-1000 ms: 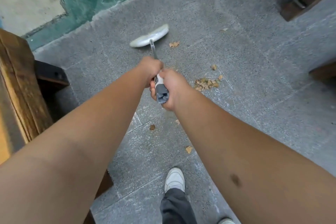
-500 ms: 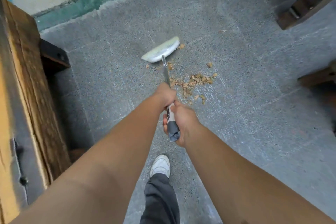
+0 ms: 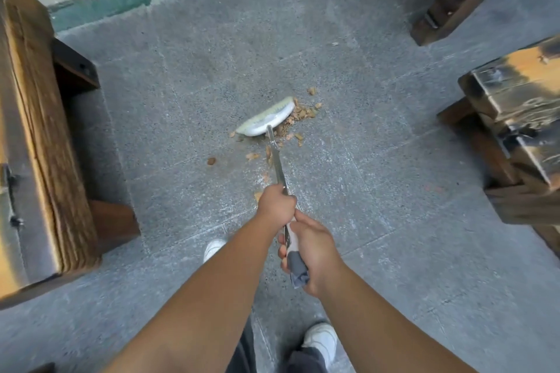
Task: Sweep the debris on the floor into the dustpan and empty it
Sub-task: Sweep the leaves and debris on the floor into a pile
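You have no lettering, label, brand mark or number to read anywhere in your view. Nothing legible stands on the broom (image 3: 266, 123) at twelve o'clock, nor on the wooden benches (image 3: 39, 142) at nine and three o'clock. The grey floor (image 3: 378, 221) carries no sign either.

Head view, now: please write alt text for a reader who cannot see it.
Seen from above, a person's left hand and right hand grip a broom whose head rests on a grey stone floor beside a pile of brown debris. Wooden benches stand at both sides; no dustpan is visible.
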The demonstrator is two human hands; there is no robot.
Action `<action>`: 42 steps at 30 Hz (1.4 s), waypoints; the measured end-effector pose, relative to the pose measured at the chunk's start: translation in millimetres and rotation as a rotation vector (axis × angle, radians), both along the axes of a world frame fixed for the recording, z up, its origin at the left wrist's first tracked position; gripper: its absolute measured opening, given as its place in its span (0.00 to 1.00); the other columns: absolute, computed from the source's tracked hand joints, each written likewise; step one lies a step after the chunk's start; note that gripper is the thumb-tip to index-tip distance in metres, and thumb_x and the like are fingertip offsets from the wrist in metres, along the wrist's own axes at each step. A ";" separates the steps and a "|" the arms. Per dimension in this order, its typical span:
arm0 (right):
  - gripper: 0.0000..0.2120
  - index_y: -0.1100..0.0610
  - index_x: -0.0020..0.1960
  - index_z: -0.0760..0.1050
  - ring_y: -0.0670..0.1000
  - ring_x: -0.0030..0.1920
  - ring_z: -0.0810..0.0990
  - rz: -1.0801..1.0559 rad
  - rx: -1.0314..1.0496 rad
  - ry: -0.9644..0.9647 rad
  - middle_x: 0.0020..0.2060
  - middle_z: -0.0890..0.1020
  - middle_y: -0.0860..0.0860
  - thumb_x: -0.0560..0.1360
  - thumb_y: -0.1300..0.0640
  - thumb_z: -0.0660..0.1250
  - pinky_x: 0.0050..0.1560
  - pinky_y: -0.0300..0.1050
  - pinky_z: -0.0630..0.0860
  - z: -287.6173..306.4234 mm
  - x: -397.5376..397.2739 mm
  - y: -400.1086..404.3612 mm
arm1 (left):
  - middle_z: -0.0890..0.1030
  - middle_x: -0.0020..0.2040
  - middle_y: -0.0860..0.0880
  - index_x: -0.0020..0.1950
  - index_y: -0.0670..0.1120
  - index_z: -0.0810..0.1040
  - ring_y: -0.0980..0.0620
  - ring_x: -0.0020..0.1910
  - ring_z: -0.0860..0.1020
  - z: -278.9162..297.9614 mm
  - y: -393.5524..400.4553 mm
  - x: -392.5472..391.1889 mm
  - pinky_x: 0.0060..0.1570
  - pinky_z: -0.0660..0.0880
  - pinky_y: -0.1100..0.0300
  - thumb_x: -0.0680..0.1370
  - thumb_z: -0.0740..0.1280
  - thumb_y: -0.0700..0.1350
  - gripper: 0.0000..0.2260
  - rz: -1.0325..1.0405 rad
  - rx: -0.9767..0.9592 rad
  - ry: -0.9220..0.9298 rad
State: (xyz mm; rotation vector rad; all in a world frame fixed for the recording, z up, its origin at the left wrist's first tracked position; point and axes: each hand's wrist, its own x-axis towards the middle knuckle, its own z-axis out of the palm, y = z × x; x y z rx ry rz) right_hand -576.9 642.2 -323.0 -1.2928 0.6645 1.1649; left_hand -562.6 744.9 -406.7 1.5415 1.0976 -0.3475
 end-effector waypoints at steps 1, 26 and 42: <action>0.18 0.48 0.64 0.76 0.51 0.25 0.71 -0.017 0.012 -0.007 0.33 0.76 0.57 0.81 0.62 0.56 0.24 0.39 0.69 1.3 -1.0 -4.3 | 0.75 0.37 0.45 0.45 0.44 0.75 0.46 0.36 0.74 2.7 -5.2 -1.0 0.36 0.68 0.59 0.73 0.62 0.36 0.05 0.016 0.010 -0.016; 0.11 0.48 0.55 0.78 0.48 0.25 0.73 -0.511 0.171 -0.088 0.31 0.77 0.54 0.80 0.57 0.59 0.24 0.38 0.67 -65.3 260.4 158.2 | 0.80 0.38 0.42 0.48 0.40 0.81 0.43 0.39 0.80 -24.3 141.9 310.1 0.37 0.77 0.55 0.69 0.66 0.42 0.11 -0.281 0.023 -0.117; 0.11 0.53 0.48 0.77 0.47 0.17 0.71 -0.619 0.017 0.062 0.24 0.74 0.53 0.80 0.50 0.59 0.23 0.35 0.69 -83.0 274.3 223.2 | 0.71 0.26 0.47 0.36 0.45 0.72 0.53 0.14 0.67 -48.1 193.1 298.2 0.17 0.61 0.71 0.77 0.62 0.46 0.10 -0.256 -0.324 0.070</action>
